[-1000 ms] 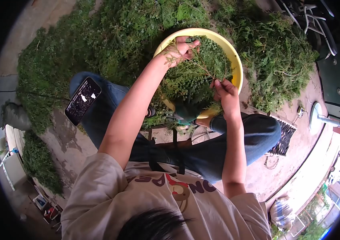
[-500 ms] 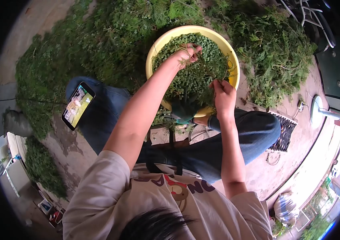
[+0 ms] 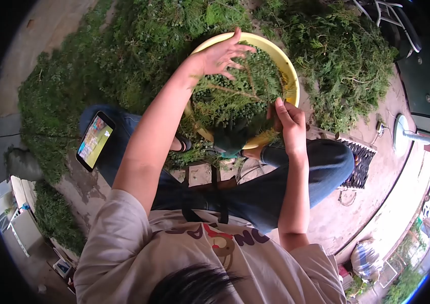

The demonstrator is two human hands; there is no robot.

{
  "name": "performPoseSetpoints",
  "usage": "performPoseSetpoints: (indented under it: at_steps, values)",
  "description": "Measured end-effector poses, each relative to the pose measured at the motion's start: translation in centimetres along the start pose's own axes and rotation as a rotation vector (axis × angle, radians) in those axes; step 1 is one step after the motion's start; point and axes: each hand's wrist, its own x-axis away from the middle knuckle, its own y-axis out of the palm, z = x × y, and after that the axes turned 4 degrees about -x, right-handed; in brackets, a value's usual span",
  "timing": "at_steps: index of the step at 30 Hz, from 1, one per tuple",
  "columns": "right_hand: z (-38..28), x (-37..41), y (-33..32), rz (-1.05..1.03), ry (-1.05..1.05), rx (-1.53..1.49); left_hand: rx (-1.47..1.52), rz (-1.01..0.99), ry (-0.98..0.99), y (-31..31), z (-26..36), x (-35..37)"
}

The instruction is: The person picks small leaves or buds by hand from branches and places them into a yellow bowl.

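Observation:
A yellow tub (image 3: 290, 76) stands between the legs, full of small green cones or berries (image 3: 264, 53). Over its left rim, my left hand (image 3: 219, 57) is spread, fingers apart, holding nothing. By the right rim, my right hand (image 3: 291, 124) pinches the stem end of a leafy evergreen sprig (image 3: 240, 93). The sprig stretches leftward across the tub and hides part of the contents. Dark green cloth or a shoe (image 3: 230, 142) shows below the near rim.
Large heaps of cut evergreen branches (image 3: 98, 66) lie left and behind the tub, with another pile of branches (image 3: 349, 66) at right. A phone (image 3: 95, 141) rests on the left knee. A black slatted mat or grate (image 3: 360, 157) and a fan (image 3: 402, 134) are at right.
My left hand has lifted left and away from the tub's contents, its fingers opening. The sprig now extends across the tub from my right hand, which has moved slightly right and down.

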Motion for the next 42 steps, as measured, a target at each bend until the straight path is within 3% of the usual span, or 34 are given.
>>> performPoseSetpoints:
  at_steps: [1, 3, 4, 6, 7, 19, 24, 28, 30, 31, 32, 35, 36, 37, 38, 39, 40, 42]
  values:
    - [-0.3, 0.1, 0.2, -0.034, -0.008, 0.025, 0.001, 0.0, 0.0, 0.3, 0.4, 0.1]
    - [-0.2, 0.1, 0.5, -0.037, 0.003, 0.046, -0.08, -0.454, 0.071, 1.0, 1.2, -0.1]
    - [-0.2, 0.1, 0.6, -0.036, 0.016, 0.067, -0.081, -0.453, 0.071, 1.9, 1.9, 0.6]
    - [0.1, -0.1, 0.5, -0.025, 0.012, 0.075, -0.43, -0.355, 0.546, 3.5, 2.7, 1.8]
    - [0.2, -0.2, 0.5, -0.014, 0.009, 0.084, -0.597, -0.197, 0.482, 2.9, 2.5, 1.0]
    - [0.3, -0.2, 1.3, 0.062, -0.121, 0.176, -0.359, -0.016, 0.332, 2.1, 0.3, 0.9]
    - [0.2, 0.0, 1.6, 0.101, -0.075, 0.194, -0.282, -0.008, 0.371, 2.0, -1.3, -1.2]
    - [0.3, -0.5, 1.1, 0.142, 0.042, 0.097, -0.302, -0.013, 0.432, 2.5, -1.5, -2.5]
    - [-0.3, -0.4, 0.9, 0.113, 0.24, -0.289, -0.336, 0.173, 0.457, 2.3, -1.7, -3.0]
    - [-1.7, 0.4, 0.3, 0.093, 0.335, -0.313, -0.243, 0.209, 0.508, 0.4, -1.7, -2.8]
    - [0.9, -0.2, -1.2, 0.001, 0.327, -0.469, -0.336, 0.413, 0.401, -1.5, -1.5, -2.8]
    - [0.1, -0.1, -0.2, 0.13, 0.437, -0.731, -0.315, 0.374, 0.306, -3.0, -1.5, -2.2]
    - [0.1, -0.4, -0.2, -0.07, 0.438, -0.896, -0.392, 0.348, 0.243, -2.1, -1.5, -1.9]
    - [0.1, -0.8, -0.1, -0.279, 0.43, -1.05, -0.281, 0.296, 0.31, -1.5, -2.3, -2.2]
    - [0.0, -0.8, -0.1, -0.28, 0.429, -1.05, -0.164, 0.244, 0.377, -1.1, -3.1, -2.4]
    - [0.0, -0.8, 0.0, -0.225, 0.421, -0.962, -0.169, 0.143, 0.252, -0.7, -2.5, -2.0]
    - [0.0, -0.8, 0.0, -0.169, 0.411, -0.873, -0.165, 0.141, 0.253, -0.3, -2.5, -1.9]
    - [-0.2, -0.9, 0.1, -0.111, 0.385, -0.696, 0.099, 0.019, 0.07, 0.7, -2.1, -1.7]
